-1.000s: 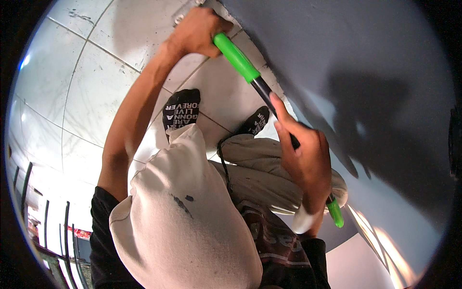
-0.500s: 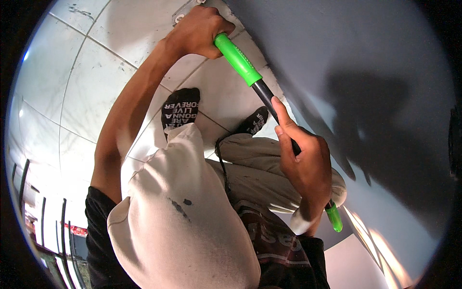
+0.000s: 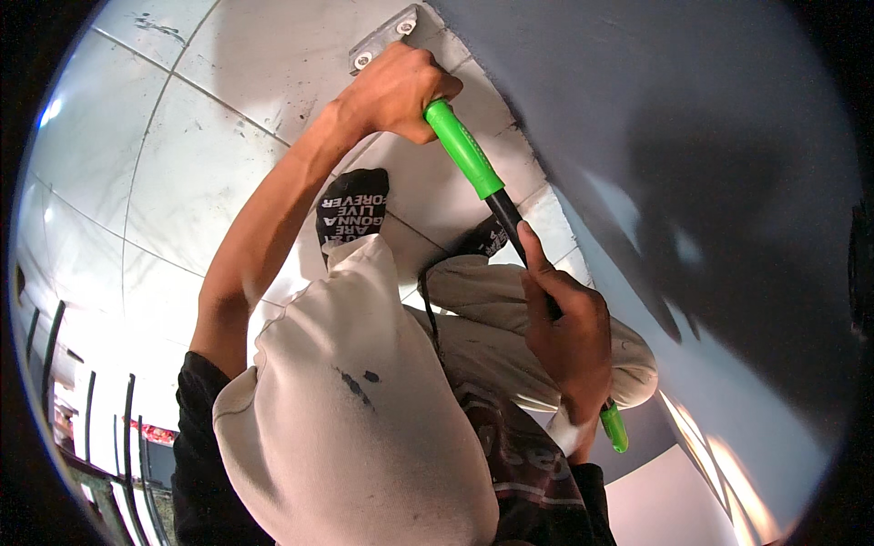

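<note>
A long-handled scraper [image 3: 465, 153] with a bright green grip, a black shaft and a green end cap slants across the view from the top middle to the lower right. At its far end the grey metal head [image 3: 384, 38], with two round bolts, lies at the tiled floor close to the wall. My left hand [image 3: 401, 91] is closed around the tool just behind that head, at the top of the green grip. Farther back, my right hand [image 3: 572, 332] wraps the black shaft, its thumb stretched along it. Part of the shaft is hidden by that hand.
White floor tiles [image 3: 228, 118] carry dark smudges and flecks. A grey-blue wall [image 3: 728, 182], with my shadow on it, rises along the right. My socked foot [image 3: 353, 207] and bent knees lie below the tool. Dark metal bars [image 3: 127, 437] stand at lower left.
The scraper and its head have come back toward me, so more of the head shows. Both hands have moved with it, keeping their grip.
</note>
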`<state>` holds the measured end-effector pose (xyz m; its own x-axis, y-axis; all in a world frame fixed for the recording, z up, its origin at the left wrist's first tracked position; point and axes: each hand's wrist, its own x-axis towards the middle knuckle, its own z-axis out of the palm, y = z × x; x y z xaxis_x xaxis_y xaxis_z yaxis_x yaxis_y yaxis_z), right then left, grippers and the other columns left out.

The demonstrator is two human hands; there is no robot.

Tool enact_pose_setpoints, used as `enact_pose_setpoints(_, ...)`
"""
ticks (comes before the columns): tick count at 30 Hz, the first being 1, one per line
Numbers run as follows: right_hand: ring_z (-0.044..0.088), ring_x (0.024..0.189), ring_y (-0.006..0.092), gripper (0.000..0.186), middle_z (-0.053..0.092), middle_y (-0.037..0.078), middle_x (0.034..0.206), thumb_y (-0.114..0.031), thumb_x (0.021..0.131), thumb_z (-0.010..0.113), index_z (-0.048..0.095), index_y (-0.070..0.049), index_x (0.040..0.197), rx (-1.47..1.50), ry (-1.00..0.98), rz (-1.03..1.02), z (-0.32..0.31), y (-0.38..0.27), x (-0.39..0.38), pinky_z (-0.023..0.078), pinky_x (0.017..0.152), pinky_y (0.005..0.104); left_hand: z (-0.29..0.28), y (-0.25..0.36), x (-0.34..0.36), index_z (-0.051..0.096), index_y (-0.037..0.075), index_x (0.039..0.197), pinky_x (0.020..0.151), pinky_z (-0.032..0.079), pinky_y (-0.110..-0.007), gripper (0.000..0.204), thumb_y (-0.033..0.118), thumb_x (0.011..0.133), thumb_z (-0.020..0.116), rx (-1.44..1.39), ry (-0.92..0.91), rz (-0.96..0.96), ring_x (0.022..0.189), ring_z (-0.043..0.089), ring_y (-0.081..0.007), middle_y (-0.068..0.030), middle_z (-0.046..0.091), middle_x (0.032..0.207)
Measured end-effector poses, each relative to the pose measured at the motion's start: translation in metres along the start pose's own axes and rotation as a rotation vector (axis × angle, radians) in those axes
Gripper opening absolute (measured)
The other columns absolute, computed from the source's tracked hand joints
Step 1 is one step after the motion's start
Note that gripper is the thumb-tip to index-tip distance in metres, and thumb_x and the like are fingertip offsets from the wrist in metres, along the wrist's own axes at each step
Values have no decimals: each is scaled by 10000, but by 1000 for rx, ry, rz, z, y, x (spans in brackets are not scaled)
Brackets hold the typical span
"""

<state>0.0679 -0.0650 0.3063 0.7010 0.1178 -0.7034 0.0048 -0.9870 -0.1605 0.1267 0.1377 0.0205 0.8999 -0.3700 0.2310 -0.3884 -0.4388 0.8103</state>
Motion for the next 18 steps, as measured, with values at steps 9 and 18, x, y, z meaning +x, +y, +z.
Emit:
enact_pose_setpoints(9,509,561,193,499,588,143,681,-87,989,641,613,-291,1444,-101,77,-17,-5,-54,30,464,621,359,-51,-48,1,572,97,675,569,448,-465,283,275,622,785,70,32,-2,624,595,-382,-131,588,640)
enact_pose_setpoints(18,543,565,255,503,599,166,695,-137,1007,604,566,-299,1482,-163,64,-11,-1,-54,18,475,638,405,-38,-33,-5,549,85,655,586,465,-458,267,238,608,762,99,104,56,619,598,-390,-141,573,617)
